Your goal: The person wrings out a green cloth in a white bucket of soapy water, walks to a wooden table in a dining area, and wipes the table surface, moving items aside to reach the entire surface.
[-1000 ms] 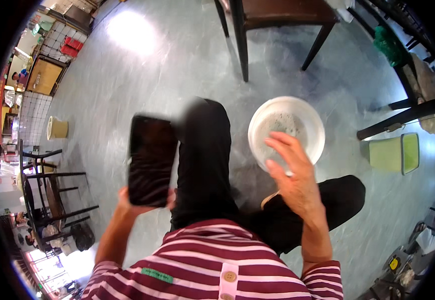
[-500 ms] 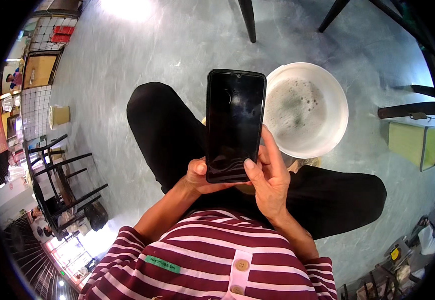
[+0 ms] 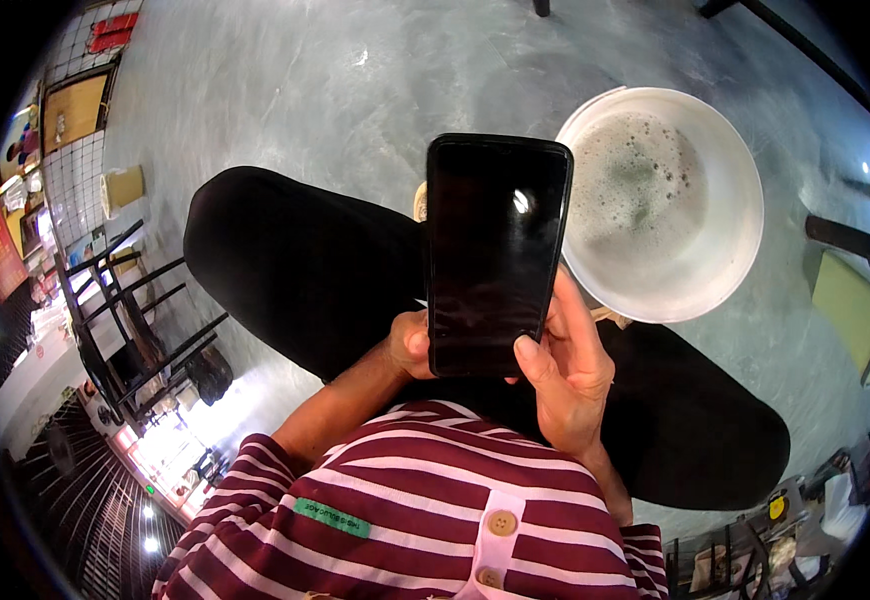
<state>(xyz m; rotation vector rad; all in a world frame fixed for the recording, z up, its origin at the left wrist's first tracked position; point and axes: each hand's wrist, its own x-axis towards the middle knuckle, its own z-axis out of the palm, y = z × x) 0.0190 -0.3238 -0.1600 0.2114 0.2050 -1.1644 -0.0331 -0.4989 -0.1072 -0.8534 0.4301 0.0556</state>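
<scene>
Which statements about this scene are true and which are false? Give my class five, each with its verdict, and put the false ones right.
1. The left hand and the right hand both hold the phone. True.
2. The phone shows a brightly lit picture. False: its face is dark, with a small bright reflection.
3. Foam shows inside the white bucket. True.
4. The bucket is left of the phone. False: it is on the right.
5. The shirt has stripes. True.

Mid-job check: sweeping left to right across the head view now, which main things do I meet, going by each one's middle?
Tan container → left hand → black phone → right hand → white bucket → green bin.
</scene>
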